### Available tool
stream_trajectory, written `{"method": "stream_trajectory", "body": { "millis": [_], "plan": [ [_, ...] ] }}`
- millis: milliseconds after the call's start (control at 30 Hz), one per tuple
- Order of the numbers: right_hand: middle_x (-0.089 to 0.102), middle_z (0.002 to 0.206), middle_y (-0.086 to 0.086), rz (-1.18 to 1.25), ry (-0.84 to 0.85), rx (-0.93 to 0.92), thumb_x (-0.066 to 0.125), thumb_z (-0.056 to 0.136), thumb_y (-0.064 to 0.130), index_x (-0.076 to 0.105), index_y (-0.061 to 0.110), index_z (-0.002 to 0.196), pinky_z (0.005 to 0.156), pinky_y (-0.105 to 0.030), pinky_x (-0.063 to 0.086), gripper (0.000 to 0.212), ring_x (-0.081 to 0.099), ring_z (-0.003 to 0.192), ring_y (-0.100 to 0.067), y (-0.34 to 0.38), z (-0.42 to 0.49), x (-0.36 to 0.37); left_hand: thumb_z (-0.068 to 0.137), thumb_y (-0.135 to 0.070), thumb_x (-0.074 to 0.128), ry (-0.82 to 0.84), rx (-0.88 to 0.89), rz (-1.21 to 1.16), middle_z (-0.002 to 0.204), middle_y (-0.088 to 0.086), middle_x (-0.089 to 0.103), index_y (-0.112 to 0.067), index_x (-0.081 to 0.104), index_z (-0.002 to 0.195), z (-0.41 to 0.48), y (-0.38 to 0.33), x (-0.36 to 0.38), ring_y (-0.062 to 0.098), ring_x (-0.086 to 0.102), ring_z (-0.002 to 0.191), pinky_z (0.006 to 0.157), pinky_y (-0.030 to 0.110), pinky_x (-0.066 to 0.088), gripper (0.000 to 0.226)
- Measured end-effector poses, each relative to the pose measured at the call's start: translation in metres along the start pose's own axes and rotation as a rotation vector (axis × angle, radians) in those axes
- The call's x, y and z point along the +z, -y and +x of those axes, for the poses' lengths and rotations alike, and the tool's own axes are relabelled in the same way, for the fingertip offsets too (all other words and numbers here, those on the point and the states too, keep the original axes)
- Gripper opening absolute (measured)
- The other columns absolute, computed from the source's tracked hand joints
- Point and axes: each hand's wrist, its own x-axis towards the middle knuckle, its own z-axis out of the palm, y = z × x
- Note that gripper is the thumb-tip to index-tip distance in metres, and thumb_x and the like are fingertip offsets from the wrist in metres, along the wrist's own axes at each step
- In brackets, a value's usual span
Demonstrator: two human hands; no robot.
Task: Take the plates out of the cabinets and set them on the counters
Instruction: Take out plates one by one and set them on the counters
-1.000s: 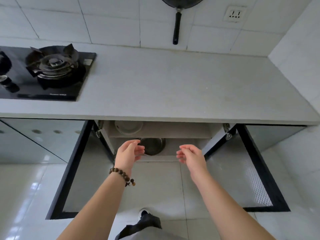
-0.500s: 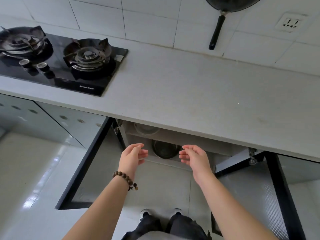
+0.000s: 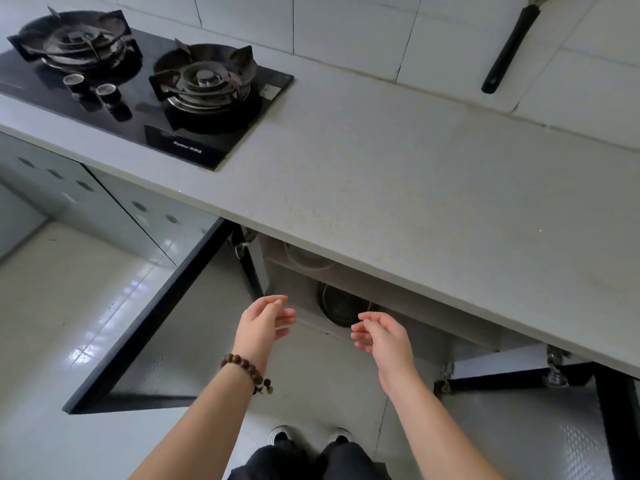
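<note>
Now empty-handed at the open cabinet

Nearest, holding nothing in the left hand [image 3: 265,323] above its brown beaded bracelet [image 3: 247,372], nor in the right hand [image 3: 384,336]: loosely curled, relaxed, palms facing, apart, just before the opening. Beyond, past the swung-open dark-framed door [image 3: 180,341], looking into the grey under-counter cabinet [image 3: 398,292]: on the lower shelf, a dark round metal dish [image 3: 341,306]; on the upper shelf, a pale round plate [image 3: 306,259], mostly hidden under the counter edge. Probably stiff, smooth and slippery at the rim; likely breakable if the pale one, lighter and tougher if the metal one. Best taken at opposite rim edges, thumbs on top, and drawn out level past the shelf lip. Farther up, for setting down, onto the pale grey stone counter [image 3: 381,188], right of the black glass gas hob [image 3: 138,88].
</note>
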Motion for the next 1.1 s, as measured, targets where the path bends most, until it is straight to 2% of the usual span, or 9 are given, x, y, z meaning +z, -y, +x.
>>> {"method": "stream_trajectory", "body": {
  "millis": [200,467,600,700,867,967,1033,1100],
  "plan": [
    [0.068,0.085,-0.010,0.018,0.018,0.000,0.047,0.096,0.004,0.065,0.007,0.098,0.075,-0.033,0.056,0.018,0.066,0.079,-0.021,-0.052,0.065,0.012,0.099,-0.010,0.042,-0.006,0.009,-0.031,0.082,0.010,0.069,-0.008,0.063,0.104,0.059,0.055,0.016,0.021,0.065,0.081,0.075,0.032,0.051,0.022],
    [0.067,0.080,-0.013,0.129,0.019,-0.039,0.045,0.096,-0.001,0.065,0.004,0.092,0.070,-0.033,0.053,0.021,0.064,0.074,-0.022,-0.129,0.181,0.043,0.095,-0.003,0.041,-0.033,0.047,-0.042,0.089,0.015,0.070,-0.010,0.065,0.096,0.168,0.137,0.025,0.023,0.067,0.082,0.075,0.034,0.051,0.025],
    [0.068,0.084,-0.015,0.137,0.031,-0.101,0.044,0.097,0.000,0.064,0.003,0.094,0.070,-0.032,0.054,0.021,0.066,0.079,-0.025,-0.153,0.228,0.056,0.095,-0.005,0.044,-0.046,0.109,-0.063,0.084,0.010,0.072,-0.011,0.067,0.097,0.220,0.165,0.026,0.019,0.067,0.076,0.068,0.028,0.049,0.024],
    [0.067,0.083,-0.014,0.152,0.051,-0.185,0.044,0.096,-0.001,0.063,0.006,0.089,0.071,-0.033,0.053,0.022,0.064,0.079,-0.026,-0.160,0.261,0.064,0.095,-0.002,0.042,-0.057,0.178,-0.140,0.081,0.012,0.071,-0.006,0.066,0.098,0.251,0.175,0.027,0.018,0.066,0.070,0.060,0.022,0.050,0.025],
    [0.066,0.081,-0.009,0.182,0.032,-0.288,0.047,0.095,-0.001,0.063,0.011,0.085,0.067,-0.028,0.050,0.023,0.062,0.075,-0.022,-0.159,0.313,0.068,0.095,-0.003,0.042,-0.072,0.254,-0.250,0.090,0.017,0.070,0.001,0.063,0.104,0.299,0.178,0.031,0.024,0.065,0.077,0.065,0.029,0.052,0.024],
    [0.064,0.082,-0.008,0.173,0.030,-0.311,0.050,0.093,-0.001,0.063,0.016,0.082,0.063,-0.020,0.051,0.025,0.061,0.073,-0.018,-0.146,0.341,0.068,0.097,-0.008,0.040,-0.061,0.293,-0.334,0.100,0.015,0.068,0.000,0.060,0.111,0.322,0.166,0.034,0.022,0.064,0.086,0.070,0.027,0.052,0.026],
    [0.066,0.090,-0.009,0.148,0.016,-0.321,0.053,0.092,0.000,0.064,0.019,0.082,0.072,-0.024,0.053,0.024,0.062,0.081,-0.020,-0.133,0.357,0.070,0.098,-0.013,0.041,-0.069,0.288,-0.380,0.101,0.010,0.067,-0.004,0.060,0.117,0.338,0.156,0.038,0.018,0.063,0.086,0.067,0.023,0.053,0.029],
    [0.067,0.101,-0.011,0.131,-0.026,-0.344,0.058,0.089,0.003,0.066,0.017,0.088,0.086,-0.036,0.049,0.017,0.062,0.095,-0.026,-0.121,0.374,0.073,0.100,-0.020,0.040,-0.064,0.262,-0.402,0.118,0.011,0.065,-0.007,0.058,0.125,0.351,0.146,0.042,0.023,0.062,0.102,0.070,0.024,0.049,0.033]
  ]
}}
